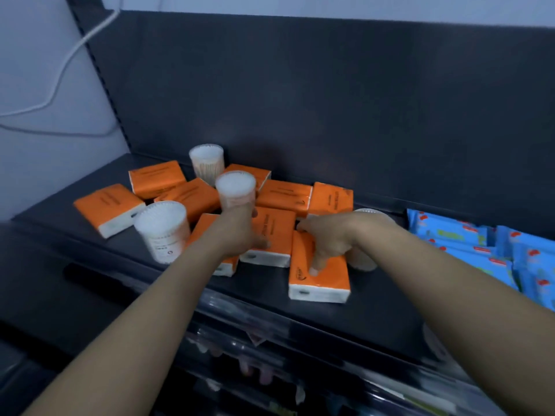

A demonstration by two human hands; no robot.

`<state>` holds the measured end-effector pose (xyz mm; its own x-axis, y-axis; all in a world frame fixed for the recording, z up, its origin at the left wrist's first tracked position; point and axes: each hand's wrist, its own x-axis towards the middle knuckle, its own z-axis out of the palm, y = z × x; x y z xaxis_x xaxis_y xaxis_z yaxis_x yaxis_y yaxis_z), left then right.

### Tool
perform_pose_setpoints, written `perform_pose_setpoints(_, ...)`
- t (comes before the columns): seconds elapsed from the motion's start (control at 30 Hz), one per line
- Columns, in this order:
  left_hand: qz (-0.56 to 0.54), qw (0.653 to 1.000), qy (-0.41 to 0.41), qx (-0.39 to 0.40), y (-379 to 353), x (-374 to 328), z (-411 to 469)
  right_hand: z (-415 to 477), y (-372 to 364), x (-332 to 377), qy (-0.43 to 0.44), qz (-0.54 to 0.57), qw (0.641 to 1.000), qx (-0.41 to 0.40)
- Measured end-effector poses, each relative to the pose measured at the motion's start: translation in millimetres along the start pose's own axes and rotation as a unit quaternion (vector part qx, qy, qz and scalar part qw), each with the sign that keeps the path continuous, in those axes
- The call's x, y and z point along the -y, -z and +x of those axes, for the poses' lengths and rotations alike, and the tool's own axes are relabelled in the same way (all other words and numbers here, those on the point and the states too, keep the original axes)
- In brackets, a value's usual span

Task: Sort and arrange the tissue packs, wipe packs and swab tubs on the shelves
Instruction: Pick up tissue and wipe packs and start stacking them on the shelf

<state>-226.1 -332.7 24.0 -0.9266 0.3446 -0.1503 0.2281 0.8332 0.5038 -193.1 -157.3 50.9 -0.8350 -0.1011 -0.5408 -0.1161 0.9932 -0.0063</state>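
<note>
1. A dark, matte shelf (375,319) is backed by a dark flat panel (330,100); a pale wall (36,70) with a loose white cable (60,79) is seen at the left.
2. Orange tissue packs (109,205), flat soft-wrapped blocks with white ends, are scattered at mixed angles over the middle of the shelf, some overlapping.
3. Clear cylindrical swab tubs (163,229), their tops filled with white tips, are stood among the packs; one tub (365,262) is partly hidden behind the right wrist.
4. Glossy blue wipe packs (450,232) are piled at the right end of the shelf.
5. The left hand (237,232) is curled round the base of an upright tub (235,187), raised above the tissue packs.
6. The right hand (327,235) is laid on the front pack (327,277), one straight finger pressed to its top; whether the pack is gripped cannot be told.
</note>
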Motion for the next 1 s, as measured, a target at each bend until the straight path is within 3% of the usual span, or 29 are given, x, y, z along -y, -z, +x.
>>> perform_pose_setpoints(0.2, 0.059, 0.993, 0.036, 0.100, 4.6, -7.9, 12.8, 16.9, 6.2, 1.1, -0.004, -0.069, 0.997, 0.044)
perform_pose_setpoints(0.53, 0.185, 0.962, 0.059, 0.194, 12.3, -20.7, 47.0, 24.1, 12.9, -8.0, 0.038, -0.055, 0.997, 0.038)
perform_pose_setpoints(0.77, 0.205, 0.966, 0.030, 0.156, 10.1, -22.3, 51.7, 19.2, 18.0, -12.2, 0.042, -0.010, 0.999, 0.011)
perform_pose_setpoints(1.0, 0.156, 0.976, -0.016, 0.152, 12.4, -14.2, 43.4, -10.7, 24.0, -0.5, 0.008, 0.130, 0.990, -0.051)
